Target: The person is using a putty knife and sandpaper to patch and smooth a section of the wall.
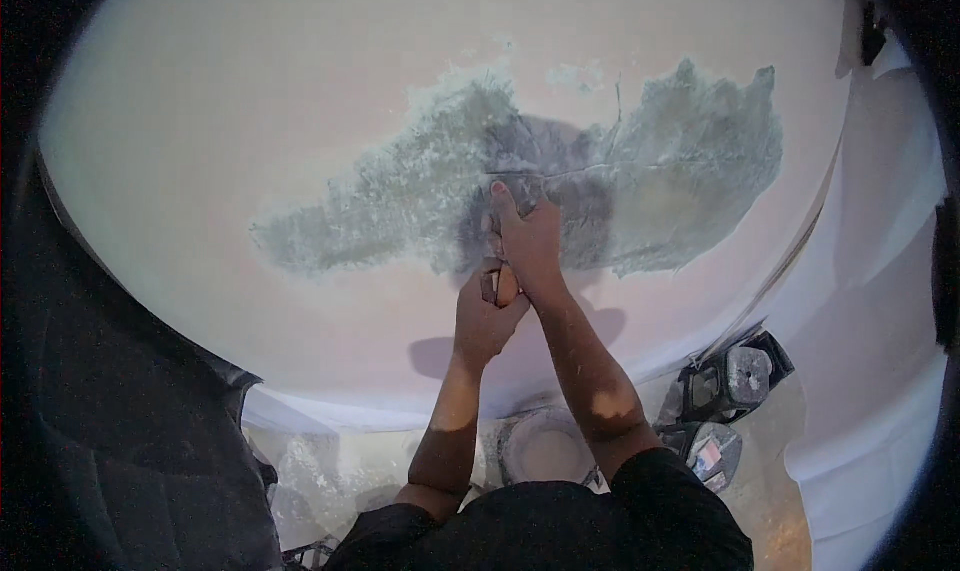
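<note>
A pale pinkish wall (pixel 260 91) carries a wide, irregular grey patch (pixel 690 161) with cracks across it and white flaky edges. My left hand (pixel 482 316) is closed around the orange-brown handle (pixel 507 285) of a hand tool, low on the patch. Just above it, my right hand (pixel 528 239) grips the same tool, its thumb extended upward against the grey surface near a horizontal crack. The tool's working end is mostly hidden by my fingers and shadow, so I cannot make out its shape.
A bucket of pale material (pixel 550 449) sits below the wall. Dusty black stools or stands (pixel 742 371) are at lower right on a spattered floor (pixel 320 471). Dark fabric (pixel 120 391) hangs at left, white sheeting (pixel 860 411) at right.
</note>
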Motion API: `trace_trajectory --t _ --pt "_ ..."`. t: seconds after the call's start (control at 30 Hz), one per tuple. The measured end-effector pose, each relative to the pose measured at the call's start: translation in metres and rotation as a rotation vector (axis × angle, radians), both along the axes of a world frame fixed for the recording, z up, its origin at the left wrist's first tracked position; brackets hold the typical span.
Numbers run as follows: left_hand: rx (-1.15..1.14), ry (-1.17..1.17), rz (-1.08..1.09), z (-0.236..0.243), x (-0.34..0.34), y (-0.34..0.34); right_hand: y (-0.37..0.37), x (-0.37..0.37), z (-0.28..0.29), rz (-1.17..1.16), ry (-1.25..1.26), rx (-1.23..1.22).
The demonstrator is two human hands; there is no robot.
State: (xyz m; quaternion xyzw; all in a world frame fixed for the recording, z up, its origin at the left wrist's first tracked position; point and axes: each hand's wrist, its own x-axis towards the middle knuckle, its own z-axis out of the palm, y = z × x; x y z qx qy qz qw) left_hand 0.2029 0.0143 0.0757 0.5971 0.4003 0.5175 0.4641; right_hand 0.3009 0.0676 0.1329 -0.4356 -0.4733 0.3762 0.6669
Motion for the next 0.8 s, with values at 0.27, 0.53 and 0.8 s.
trace_trajectory --t 0.27,0.53,0.8 --pt "0.086 -0.035 0.002 -0.02 0.007 0.0 0.009 0.0 -0.024 -0.003 0.02 -0.054" --pt "0.037 0.01 0.017 -0.014 0.006 -0.003 0.018 0.001 -0.032 -0.06 -0.232 0.114" --pt "-0.006 -0.124 -0.033 -0.002 0.005 -0.001 0.015 -0.002 -0.019 -0.067 -0.108 0.077"
